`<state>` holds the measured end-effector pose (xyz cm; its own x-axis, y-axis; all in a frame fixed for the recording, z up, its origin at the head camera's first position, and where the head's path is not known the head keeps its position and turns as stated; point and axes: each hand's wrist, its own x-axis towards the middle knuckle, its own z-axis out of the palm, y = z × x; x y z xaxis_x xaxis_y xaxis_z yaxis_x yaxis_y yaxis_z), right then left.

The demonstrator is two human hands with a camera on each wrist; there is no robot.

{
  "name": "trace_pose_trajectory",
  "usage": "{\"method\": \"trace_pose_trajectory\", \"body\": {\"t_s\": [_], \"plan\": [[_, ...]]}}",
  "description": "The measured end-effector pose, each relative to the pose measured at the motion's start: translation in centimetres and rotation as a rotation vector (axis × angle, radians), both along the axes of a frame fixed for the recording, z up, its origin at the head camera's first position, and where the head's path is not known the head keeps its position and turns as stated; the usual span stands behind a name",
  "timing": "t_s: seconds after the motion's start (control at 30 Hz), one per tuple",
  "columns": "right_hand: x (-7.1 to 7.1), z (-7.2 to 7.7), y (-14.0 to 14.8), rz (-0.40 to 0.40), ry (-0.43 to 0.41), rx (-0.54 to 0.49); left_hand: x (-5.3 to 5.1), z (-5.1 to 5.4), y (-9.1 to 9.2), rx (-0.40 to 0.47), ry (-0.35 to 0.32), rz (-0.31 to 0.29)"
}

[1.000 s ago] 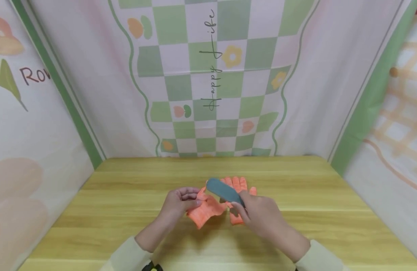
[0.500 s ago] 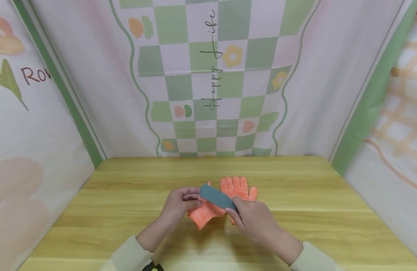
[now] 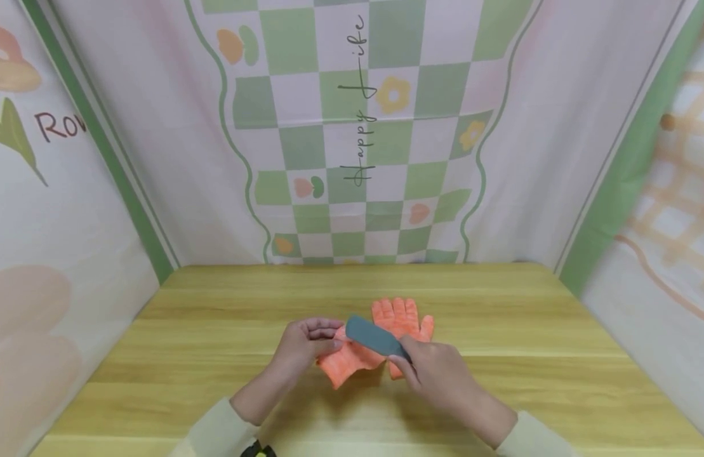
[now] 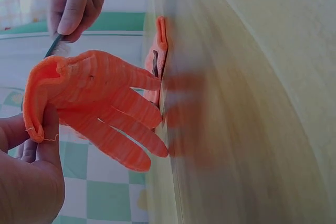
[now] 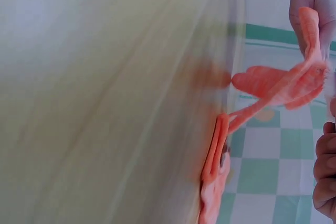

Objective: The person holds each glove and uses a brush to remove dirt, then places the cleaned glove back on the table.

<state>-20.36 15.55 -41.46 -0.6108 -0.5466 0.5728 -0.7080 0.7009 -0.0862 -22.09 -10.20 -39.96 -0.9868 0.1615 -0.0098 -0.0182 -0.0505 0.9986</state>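
Observation:
My left hand (image 3: 300, 346) pinches an orange knit glove (image 3: 352, 363) near its cuff, between thumb and fingers. In the left wrist view this glove's fingers hang toward the tabletop. My right hand (image 3: 434, 366) grips the handle of a blue-grey brush (image 3: 374, 336), held over the glove. Pale bristles (image 4: 62, 49) face the glove in the left wrist view; whether they touch it I cannot tell. A second orange glove (image 3: 402, 322) lies flat on the table, its fingers pointing away, partly hidden by the brush and my right hand.
The wood-grain table (image 3: 226, 298) extends around both hands. Behind it hangs a checked curtain (image 3: 352, 222), with printed curtains on the left and right. A dark strap (image 3: 257, 449) shows near the left sleeve at the bottom edge.
The brush has moved left and down over the held glove, then slightly back to the right. My left hand has stayed nearly still; the flat glove has not moved.

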Motion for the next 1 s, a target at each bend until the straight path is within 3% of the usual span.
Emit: {"method": "trace_pose_trajectory", "body": {"t_s": [0.27, 0.47, 0.7, 1.0], "plan": [[-0.2, 0.3, 1.6, -0.141, 0.009, 0.037, -0.3, 0.1, -0.6, -0.008, 0.021, 0.014], [-0.1, 1.2, 0.7, -0.106, -0.007, 0.004, -0.3, 0.0, -0.3, -0.009, 0.030, -0.037], [0.6, 1.3, -0.4, -0.029, -0.019, -0.010, -0.2, -0.1, -0.1, 0.001, 0.000, -0.043], [0.6, 0.9, -0.4, -0.067, -0.079, -0.037, -0.2, -0.3, -0.1, 0.013, 0.011, -0.053]]}}
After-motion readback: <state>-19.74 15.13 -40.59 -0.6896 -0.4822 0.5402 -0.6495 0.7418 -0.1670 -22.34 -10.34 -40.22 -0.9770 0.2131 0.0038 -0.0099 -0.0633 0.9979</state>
